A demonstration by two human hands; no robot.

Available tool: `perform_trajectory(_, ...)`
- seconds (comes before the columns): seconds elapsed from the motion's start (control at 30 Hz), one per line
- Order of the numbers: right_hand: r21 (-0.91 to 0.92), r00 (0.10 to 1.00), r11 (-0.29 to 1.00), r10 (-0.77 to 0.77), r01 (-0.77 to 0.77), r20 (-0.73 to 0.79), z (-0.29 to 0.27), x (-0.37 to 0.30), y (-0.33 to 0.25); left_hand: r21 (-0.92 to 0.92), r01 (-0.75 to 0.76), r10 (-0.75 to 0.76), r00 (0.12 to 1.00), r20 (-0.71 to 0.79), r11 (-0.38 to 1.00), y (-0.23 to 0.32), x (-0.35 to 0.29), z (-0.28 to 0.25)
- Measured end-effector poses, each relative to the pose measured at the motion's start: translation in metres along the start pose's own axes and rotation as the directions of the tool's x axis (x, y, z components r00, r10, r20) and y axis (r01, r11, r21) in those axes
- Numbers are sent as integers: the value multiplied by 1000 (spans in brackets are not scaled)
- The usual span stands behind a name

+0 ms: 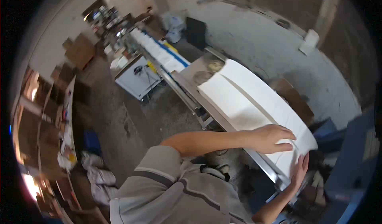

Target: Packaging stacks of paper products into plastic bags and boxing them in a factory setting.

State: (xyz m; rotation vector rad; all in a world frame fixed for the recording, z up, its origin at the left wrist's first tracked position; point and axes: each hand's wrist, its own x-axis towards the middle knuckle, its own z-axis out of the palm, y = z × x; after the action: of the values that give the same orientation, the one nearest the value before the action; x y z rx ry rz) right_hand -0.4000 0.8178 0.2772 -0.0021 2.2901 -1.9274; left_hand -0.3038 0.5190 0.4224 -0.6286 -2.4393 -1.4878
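Two long white sheets or stacks of sheets lie side by side on a long metal-edged table, with a narrow gap between them. My left hand reaches across and rests on the white material near its close end, fingers stretched out and thumb apart. At the end edge of the same material, my right hand stands with its fingers extended against it; I see no grip around anything. Whether the material is paper or thin board I cannot tell.
Two roundish tan things sit at the table's far end. Beyond runs a long bench with white sheets and a blue edge. A white side table stands left of it. A blue machine is at right, a cardboard box by the wall.
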Motion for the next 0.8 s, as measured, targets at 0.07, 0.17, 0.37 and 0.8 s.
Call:
perform_trajectory(0.07,-65,997,997,-23,27,69,7,2,-2,-68,115,-124,980,-154,991,-7,-50,-57)
perform_trajectory(0.17,-235,1000,972,9,-4,17,37,-13,-43,-115,318,-336,851,-402,941,-5,-130,-147)
perform_trajectory(0.37,-553,990,832,-48,-32,-130,23,24,-29,-127,426,-357,518,-777,896,-75,-300,-278)
perform_trajectory(0.8,-901,904,415,-324,-128,-278,45,12,-29,-57,889,-584,249,-773,454,-230,-536,-403)
